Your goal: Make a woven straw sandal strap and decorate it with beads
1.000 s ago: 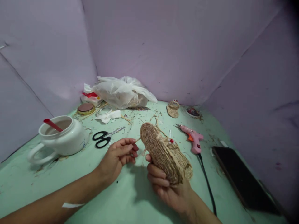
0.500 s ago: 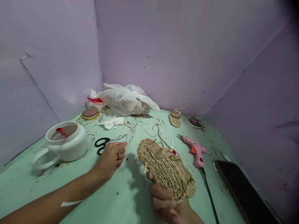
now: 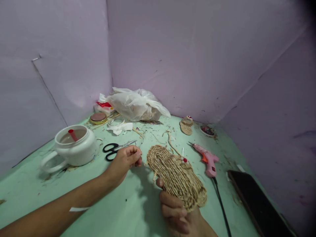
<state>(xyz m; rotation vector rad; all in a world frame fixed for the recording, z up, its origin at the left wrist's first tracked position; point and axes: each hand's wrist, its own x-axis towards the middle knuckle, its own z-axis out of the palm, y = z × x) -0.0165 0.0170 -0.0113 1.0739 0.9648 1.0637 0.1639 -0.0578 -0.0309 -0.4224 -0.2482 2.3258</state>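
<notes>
From my remote seat I see the right hand point(image 3: 175, 210) curled around the heel end of a flat, tan, coiled-straw slipper point(image 3: 170, 176), thumb on its edge, above the pale green table point(image 3: 118, 217). Clock directions run from that slipper. At ten o'clock, apart from it, the left hand point(image 3: 128, 158) has its fingers bunched together; I cannot tell whether they pinch a strand. Just past that hand lie black-handled metal scissors point(image 3: 112, 150), and farther out, between nine and ten, a white, round, handled pot point(image 3: 82, 153). A pink glue gun point(image 3: 209, 163) sits near at two; its black cord point(image 3: 221, 197) runs down between the slipper and a black, flat phone point(image 3: 259, 200) at three. A crumpled white plastic bag point(image 3: 135, 105) fills eleven.
</notes>
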